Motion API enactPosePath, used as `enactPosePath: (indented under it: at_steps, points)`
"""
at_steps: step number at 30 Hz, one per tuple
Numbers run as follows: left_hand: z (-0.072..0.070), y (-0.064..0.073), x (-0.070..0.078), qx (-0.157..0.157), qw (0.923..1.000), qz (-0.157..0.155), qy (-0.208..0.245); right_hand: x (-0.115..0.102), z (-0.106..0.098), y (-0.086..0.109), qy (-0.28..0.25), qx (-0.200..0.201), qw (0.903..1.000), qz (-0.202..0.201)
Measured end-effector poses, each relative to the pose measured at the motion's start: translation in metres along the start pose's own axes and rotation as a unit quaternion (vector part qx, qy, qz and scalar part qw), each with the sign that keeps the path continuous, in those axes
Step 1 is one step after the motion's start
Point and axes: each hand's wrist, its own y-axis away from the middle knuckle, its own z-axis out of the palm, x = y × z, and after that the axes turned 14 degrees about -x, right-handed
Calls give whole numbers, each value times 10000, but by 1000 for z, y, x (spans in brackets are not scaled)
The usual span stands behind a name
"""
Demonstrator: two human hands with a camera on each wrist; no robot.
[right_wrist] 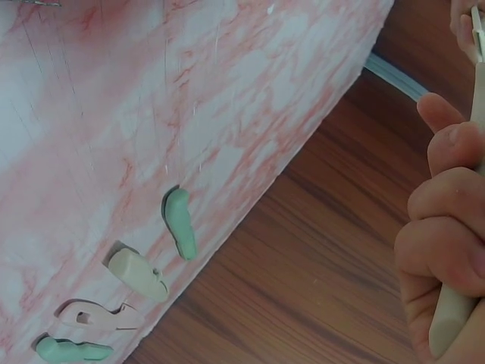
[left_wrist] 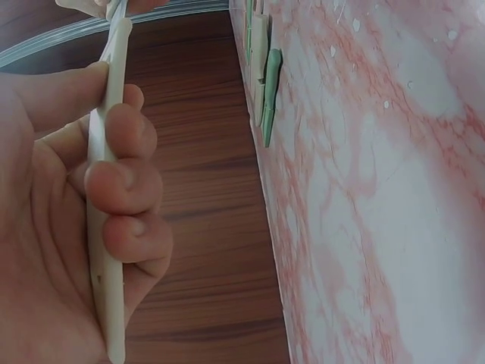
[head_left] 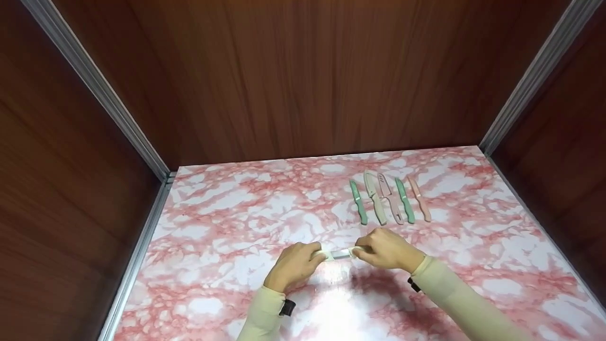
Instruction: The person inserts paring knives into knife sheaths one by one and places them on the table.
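Both hands hold a cream knife level, low over the near part of the table. A short stretch of bare metal blade (head_left: 341, 254) shows between them in the head view. My left hand (head_left: 292, 266) curls its fingers round a slim cream sheath (left_wrist: 106, 258), thumb pressed along it near the blade end. Round the knife's cream handle (right_wrist: 452, 322), whose rounded butt sticks out below the palm in the right wrist view, my right hand (head_left: 389, 250) wraps its fingers. In the head view, the hands cover most of the sheath and handle.
Beyond the right hand, several knives lie side by side on the pink-and-white marbled table (head_left: 227, 227): a green knife (head_left: 359, 203), a larger cream knife (head_left: 377, 203), a pink knife (head_left: 393, 203), another green knife (head_left: 405, 203) and an orange knife (head_left: 420, 201). Brown wood panels (head_left: 303, 85) enclose the table.
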Motion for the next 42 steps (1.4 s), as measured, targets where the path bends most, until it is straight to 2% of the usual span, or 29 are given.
enactPosePath:
  at_steps: [10, 17, 26, 33, 42]
  points:
    - [-1, -2, 2, 45, 9997, 76, -206, -1, -1, -1, -136, -64, 9999, 21]
    - [2, -3, 3, 22, 10000, 10, -53, -1, 0, -2, -207, -109, 9997, -22]
    - [3, -4, 3, 112, 9996, 111, -236, -3, 0, -3, -239, -65, 9996, -98]
    - [4, -7, 5, 138, 9997, 83, -203, -4, -1, -3, -322, -214, 9992, 105]
    - [3, -8, 5, 268, 9989, 283, -251, -6, -4, -5, -178, -135, 9997, 101]
